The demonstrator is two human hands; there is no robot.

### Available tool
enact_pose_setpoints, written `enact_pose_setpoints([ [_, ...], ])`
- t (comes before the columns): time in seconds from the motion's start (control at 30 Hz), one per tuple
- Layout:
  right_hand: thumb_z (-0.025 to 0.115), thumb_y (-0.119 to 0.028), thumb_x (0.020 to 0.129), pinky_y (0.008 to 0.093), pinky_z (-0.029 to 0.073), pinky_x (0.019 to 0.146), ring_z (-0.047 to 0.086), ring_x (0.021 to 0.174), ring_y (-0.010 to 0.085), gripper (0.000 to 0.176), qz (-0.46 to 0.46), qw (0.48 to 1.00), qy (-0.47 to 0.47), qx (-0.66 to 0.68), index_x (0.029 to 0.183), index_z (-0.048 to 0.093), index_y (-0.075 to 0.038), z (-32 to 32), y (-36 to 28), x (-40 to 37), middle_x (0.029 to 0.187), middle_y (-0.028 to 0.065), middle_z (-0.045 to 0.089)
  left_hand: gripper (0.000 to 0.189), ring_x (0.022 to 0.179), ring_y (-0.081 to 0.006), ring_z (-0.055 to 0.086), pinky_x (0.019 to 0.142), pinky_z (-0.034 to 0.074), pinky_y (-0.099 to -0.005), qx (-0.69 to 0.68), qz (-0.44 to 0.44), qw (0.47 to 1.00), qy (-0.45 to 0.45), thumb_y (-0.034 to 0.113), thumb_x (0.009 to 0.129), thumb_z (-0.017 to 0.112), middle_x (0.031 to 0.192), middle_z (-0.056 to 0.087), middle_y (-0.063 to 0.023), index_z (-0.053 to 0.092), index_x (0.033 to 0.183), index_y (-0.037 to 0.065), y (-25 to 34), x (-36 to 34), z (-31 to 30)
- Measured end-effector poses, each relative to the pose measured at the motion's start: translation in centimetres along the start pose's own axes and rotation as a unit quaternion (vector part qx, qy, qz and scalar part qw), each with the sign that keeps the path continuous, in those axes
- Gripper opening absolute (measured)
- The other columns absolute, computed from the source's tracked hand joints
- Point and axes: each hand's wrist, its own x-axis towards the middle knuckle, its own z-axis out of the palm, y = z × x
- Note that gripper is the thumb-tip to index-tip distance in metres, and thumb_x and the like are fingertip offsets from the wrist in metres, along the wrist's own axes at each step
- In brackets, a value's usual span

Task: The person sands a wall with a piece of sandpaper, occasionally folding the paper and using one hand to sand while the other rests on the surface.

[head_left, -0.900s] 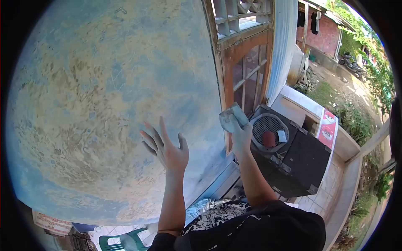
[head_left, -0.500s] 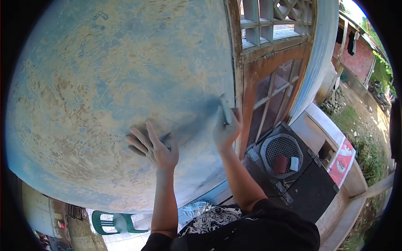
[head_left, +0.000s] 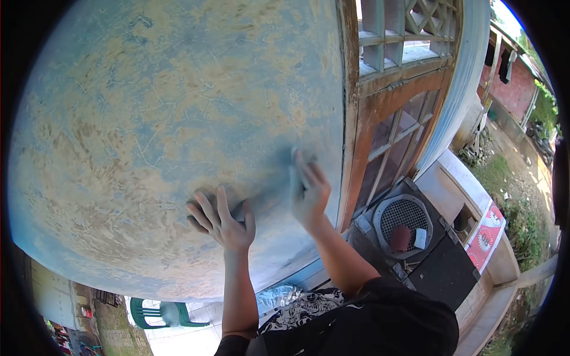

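A patchy wall (head_left: pixel 196 130), blue and beige with fine cracks, fills the left and middle of the head view. My left hand (head_left: pixel 228 222) lies open against it, fingers spread, holding nothing. To its right, my right hand (head_left: pixel 312 199) is closed around a pale, thin, flat piece (head_left: pixel 294 177) that looks like folded sandpaper, pressed to the wall. Motion blurs this hand, and its fingers partly cover the piece. The wall between and above my hands carries a darker, smoky shadow.
A brown wooden window frame (head_left: pixel 355 118) borders the wall at right. Below the window stands a black speaker box (head_left: pixel 442 276), bearing a red-brown piece (head_left: pixel 400 237) and a white piece (head_left: pixel 420 238) on its grille. A green plastic chair (head_left: pixel 142 314) is at lower left.
My right hand has moved left along the wall, away from the window frame, with the pale piece in it. My left hand keeps its place on the wall; the view has shifted slightly.
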Motion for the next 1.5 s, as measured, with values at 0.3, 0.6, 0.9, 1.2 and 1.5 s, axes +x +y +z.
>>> enact_pose_setpoints([
  [0.3,0.070,0.006,0.100,0.0299,0.045,0.060,0.057,0.068,0.0141,0.040,0.116,0.991,0.019,-0.067,0.139,0.073,-0.001,-0.5,0.8,0.3,0.088,0.0120,0.064,0.057,0.167,-0.0433,0.013,0.132,0.001,-0.0597,-0.001,0.003,0.998,0.058,0.038,0.107,0.057,0.174,0.036,-0.0249,0.060,0.154,0.007,-1.3,0.2,0.4],
  [0.6,0.070,-0.004,0.103,0.0283,0.043,0.059,0.055,0.064,0.0115,0.025,0.098,0.993,0.022,-0.066,0.126,0.077,0.002,-0.3,2.8,-1.2,0.076,0.0049,0.061,0.051,0.167,-0.0402,0.018,0.132,0.001,-0.0576,-0.008,0.001,0.997,0.074,0.036,0.104,0.060,0.172,0.040,-0.0236,0.069,0.148,0.013,-1.1,-0.3,0.9],
  [0.9,0.065,-0.007,0.107,0.0290,0.042,0.059,0.058,0.065,0.0129,0.019,-0.131,0.974,-0.162,-0.088,0.115,0.078,0.005,0.8,-3.4,-1.9,0.082,0.0074,0.066,0.049,0.166,-0.0380,0.022,0.132,0.001,-0.0537,-0.061,-0.020,0.995,0.078,0.034,0.097,0.066,0.171,0.045,-0.0169,0.073,0.145,0.022,-1.0,-0.3,1.1],
  [1.2,0.068,-0.007,0.106,0.0292,0.039,0.058,0.055,0.067,0.0100,0.020,0.150,0.986,-0.050,-0.055,0.118,0.078,0.006,0.6,-0.8,-1.3,0.082,0.0069,0.066,0.050,0.165,-0.0386,0.025,0.132,0.002,-0.0532,-0.035,-0.012,0.996,0.084,0.034,0.095,0.065,0.170,0.047,-0.0157,0.074,0.143,0.022,-1.1,-0.6,1.4],
  [1.5,0.064,-0.007,0.107,0.0336,0.056,0.074,0.072,0.082,0.0223,0.031,0.088,0.985,0.023,-0.148,0.133,0.072,0.008,-2.7,6.2,0.8,0.101,0.0136,0.078,0.049,0.162,-0.0416,0.031,0.129,0.016,-0.0536,0.020,-0.007,0.993,0.119,0.037,0.104,0.056,0.167,0.049,-0.0215,0.072,0.143,0.013,-0.7,-0.8,1.7],
])
